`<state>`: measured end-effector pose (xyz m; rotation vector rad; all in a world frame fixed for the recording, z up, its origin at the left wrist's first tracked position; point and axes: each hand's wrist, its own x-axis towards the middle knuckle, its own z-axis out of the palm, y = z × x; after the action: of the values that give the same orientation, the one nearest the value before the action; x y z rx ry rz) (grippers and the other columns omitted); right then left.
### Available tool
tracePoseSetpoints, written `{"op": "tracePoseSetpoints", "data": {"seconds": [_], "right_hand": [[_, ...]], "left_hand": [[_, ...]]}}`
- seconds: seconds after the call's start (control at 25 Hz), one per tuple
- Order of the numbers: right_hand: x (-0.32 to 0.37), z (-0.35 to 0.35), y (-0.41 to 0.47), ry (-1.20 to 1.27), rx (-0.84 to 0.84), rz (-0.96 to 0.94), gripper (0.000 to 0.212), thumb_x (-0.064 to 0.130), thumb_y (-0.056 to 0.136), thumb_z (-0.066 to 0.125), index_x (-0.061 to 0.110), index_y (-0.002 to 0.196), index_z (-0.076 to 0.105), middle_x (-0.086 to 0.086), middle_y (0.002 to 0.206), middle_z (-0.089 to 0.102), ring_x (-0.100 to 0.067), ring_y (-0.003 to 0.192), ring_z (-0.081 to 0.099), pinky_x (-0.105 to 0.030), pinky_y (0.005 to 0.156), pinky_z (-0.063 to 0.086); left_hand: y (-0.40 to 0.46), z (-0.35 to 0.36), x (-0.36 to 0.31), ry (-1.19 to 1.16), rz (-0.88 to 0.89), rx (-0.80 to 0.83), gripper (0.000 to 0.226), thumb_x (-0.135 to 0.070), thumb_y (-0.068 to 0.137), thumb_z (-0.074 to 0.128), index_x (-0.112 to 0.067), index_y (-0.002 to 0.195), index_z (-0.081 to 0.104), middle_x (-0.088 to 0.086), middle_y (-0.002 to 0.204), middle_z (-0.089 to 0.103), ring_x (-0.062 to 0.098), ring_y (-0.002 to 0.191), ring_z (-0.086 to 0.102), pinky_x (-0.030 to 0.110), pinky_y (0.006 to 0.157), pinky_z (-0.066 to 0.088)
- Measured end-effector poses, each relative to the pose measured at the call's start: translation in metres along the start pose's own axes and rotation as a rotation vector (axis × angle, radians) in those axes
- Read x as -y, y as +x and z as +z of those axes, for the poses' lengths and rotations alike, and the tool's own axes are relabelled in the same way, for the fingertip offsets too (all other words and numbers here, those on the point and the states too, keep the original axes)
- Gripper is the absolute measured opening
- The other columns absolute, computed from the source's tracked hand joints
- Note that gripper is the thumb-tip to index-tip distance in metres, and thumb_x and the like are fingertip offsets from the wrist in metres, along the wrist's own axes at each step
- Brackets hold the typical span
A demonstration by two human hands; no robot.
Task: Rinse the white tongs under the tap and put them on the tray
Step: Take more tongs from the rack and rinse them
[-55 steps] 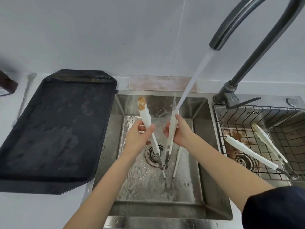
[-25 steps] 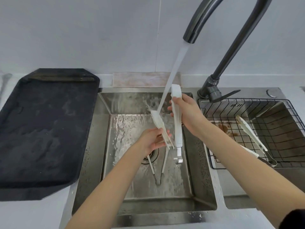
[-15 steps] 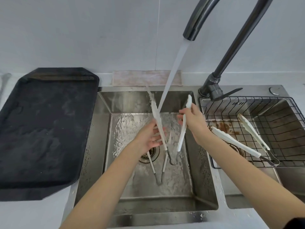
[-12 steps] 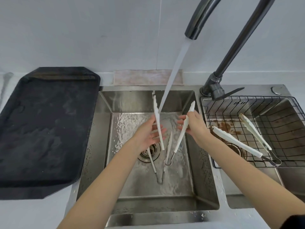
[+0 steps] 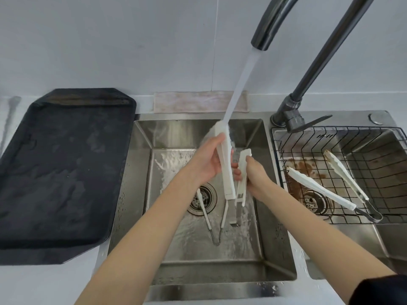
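I hold a pair of white tongs upright over the left sink basin, hinge end down. My left hand grips the left arm, whose tip sits in the water stream from the dark tap. My right hand grips the right arm lower down. A second pair of tongs lies on the basin floor beside the drain. The black tray rests on the counter to the left.
A wire basket sits in the right basin and holds two more white tongs, with brown stains beneath. The tap's lever points right. A pale cloth lies behind the sink against the wall.
The tongs' arms have come closer together. My left hand has lifted its arm so the tip now catches the stream; my right hand has shifted left and lower.
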<state>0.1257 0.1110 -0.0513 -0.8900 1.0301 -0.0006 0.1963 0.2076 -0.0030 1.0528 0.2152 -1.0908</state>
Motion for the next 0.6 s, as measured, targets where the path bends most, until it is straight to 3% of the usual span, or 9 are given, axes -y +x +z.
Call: {"op": "tracePoseSetpoints", "data": {"seconds": [0.12,0.24,0.44,0.6], "right_hand": [[-0.003,0.002,0.000,-0.064,0.020,0.011,0.028,0.024,0.100,0.019,0.005,0.109,0.038,-0.004,0.051,0.049,-0.005,0.025,0.034,-0.019,0.035,0.028],[-0.002,0.003,-0.002,-0.025,0.049,0.017,0.027,0.025,0.100,0.019,0.008,0.109,0.037,0.003,0.031,0.051,-0.005,0.024,0.034,-0.024,0.046,0.026],[0.002,0.001,-0.001,0.037,0.015,-0.002,0.026,0.027,0.100,0.022,0.010,0.109,0.039,-0.004,0.064,0.045,-0.005,0.026,0.035,-0.024,0.046,0.025],[0.013,0.002,-0.001,0.110,-0.099,-0.079,0.034,0.028,0.100,0.027,0.005,0.116,0.046,-0.002,0.069,0.047,-0.008,0.046,0.037,-0.016,0.034,0.029]], "left_hand": [[0.004,0.015,-0.011,0.047,0.008,-0.088,0.040,-0.046,0.092,0.044,-0.013,0.071,0.051,-0.002,0.043,0.049,0.008,0.037,0.046,0.018,0.040,0.041],[0.006,0.020,-0.019,0.111,0.060,-0.108,0.030,-0.038,0.093,0.046,-0.016,0.074,0.050,0.000,0.052,0.047,0.010,0.041,0.045,0.020,0.042,0.042],[0.001,0.018,-0.027,-0.009,0.096,0.066,0.006,-0.016,0.092,0.051,-0.015,0.086,0.051,-0.001,0.077,0.055,0.006,0.046,0.055,0.019,0.043,0.048],[-0.002,0.017,-0.029,-0.013,0.111,0.076,0.014,-0.022,0.094,0.048,-0.015,0.084,0.055,-0.002,0.072,0.056,0.006,0.045,0.055,0.019,0.045,0.047]]}}
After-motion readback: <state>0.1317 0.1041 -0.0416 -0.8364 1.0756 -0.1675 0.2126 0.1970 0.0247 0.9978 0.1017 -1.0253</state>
